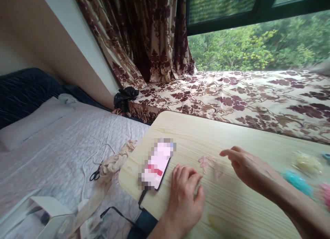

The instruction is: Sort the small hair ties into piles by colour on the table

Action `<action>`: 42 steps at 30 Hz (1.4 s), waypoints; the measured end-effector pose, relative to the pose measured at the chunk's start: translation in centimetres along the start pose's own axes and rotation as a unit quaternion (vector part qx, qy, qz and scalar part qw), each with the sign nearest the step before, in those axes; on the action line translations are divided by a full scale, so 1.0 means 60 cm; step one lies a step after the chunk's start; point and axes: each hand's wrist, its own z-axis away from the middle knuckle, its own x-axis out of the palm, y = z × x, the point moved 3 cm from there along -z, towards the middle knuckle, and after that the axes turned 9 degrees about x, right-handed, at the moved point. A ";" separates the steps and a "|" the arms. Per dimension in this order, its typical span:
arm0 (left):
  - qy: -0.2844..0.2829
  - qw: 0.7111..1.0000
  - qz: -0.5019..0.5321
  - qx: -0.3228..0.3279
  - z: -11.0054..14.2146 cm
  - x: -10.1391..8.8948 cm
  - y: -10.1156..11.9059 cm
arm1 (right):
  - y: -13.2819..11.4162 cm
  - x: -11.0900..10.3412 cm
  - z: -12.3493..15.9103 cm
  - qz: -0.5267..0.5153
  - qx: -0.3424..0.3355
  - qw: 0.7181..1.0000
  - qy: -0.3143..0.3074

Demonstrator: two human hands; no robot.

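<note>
My left hand (185, 192) rests palm down on the pale wooden table (188, 129), its fingers bent and a little apart, with nothing in them. Just left of it lies a phone (157, 165) with a pinkish screen, a black cable plugged into its lower end. My right hand (238, 160) hovers over the table, one finger stretched to the left; it appears to hold nothing. Between both hands lie several small pink, leaf-like pieces (206, 162), thin and somewhat blurred. The right hand is close beside them, not visibly touching.
Right of my forearm are a turquoise bundle (297, 182), a cream bundle in clear wrap (306, 162) and a pink one (325, 194). On the bed (77, 139) at left lie black scissors (95, 173), crumpled cloth, white cables and a white box (48, 215). A floral-covered window ledge (232, 94) borders the table.
</note>
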 end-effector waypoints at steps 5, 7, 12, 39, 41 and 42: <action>-0.075 0.995 -0.050 -0.047 -0.046 0.012 -0.001 | -0.019 0.016 0.001 -0.007 -0.018 0.999 0.026; -0.086 0.994 -0.057 -0.040 -0.066 0.019 0.000 | -0.033 0.023 0.004 -0.006 -0.025 0.999 0.036; -0.118 0.991 -0.055 -0.007 -0.062 0.022 0.009 | -0.040 0.033 0.058 -0.015 -0.042 0.998 0.044; -0.073 0.994 -0.040 0.069 0.012 0.026 0.018 | -0.035 0.105 0.229 -0.072 -0.031 0.952 0.296; -0.055 0.995 -0.039 0.071 0.013 0.027 0.012 | -0.035 0.112 0.234 -0.072 -0.034 0.945 0.318; -0.046 0.996 -0.039 0.072 0.014 0.026 0.008 | -0.034 0.114 0.235 -0.069 -0.035 0.943 0.325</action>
